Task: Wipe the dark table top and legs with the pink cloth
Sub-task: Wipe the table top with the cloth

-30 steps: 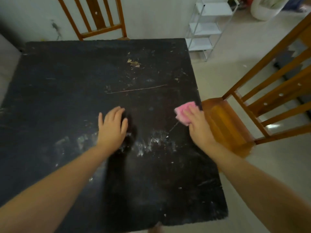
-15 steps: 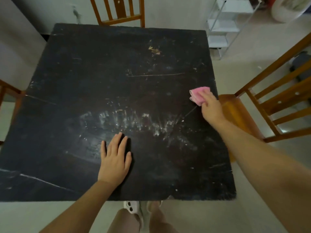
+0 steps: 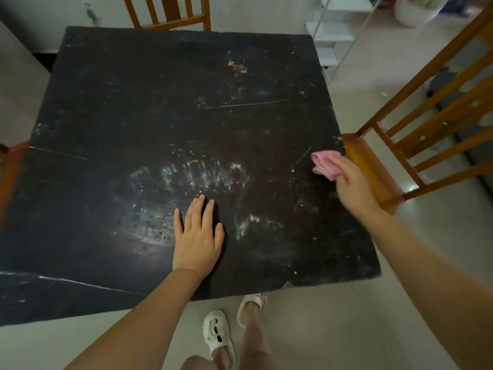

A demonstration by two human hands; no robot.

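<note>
Pink cloth is bunched at the right edge of the desk, abt mid-depth, just beside the seat of the wooden chair on the right. To me it looks soft, light and floppy, w/ no stiffness: it'll fold and roll under a stroke unless kept flat. I'd say best hold is a wad under the palm w/ fingers clamped over the near edge, so pressure goes through the fabric and not bare skin.

My right hand has it now: fingers curled and closed over the cloth's near-right part, most of the pink sticking out on the far-left side of the knuckles. Cloth seems to be touching the desk top, tho I can't tell how hard it's pressed.

Left hand lies flat on the desk near centre, fingers spread slightly, holding nothing, prob. bracing. It's well apart from the cloth.

Whitish smears sit just beyond the left fingertips, between the two hands. A tan scuff shows farther back. Desk legs not in view. Far chair behind the desk; slippered feet on the floor nearest me.
</note>
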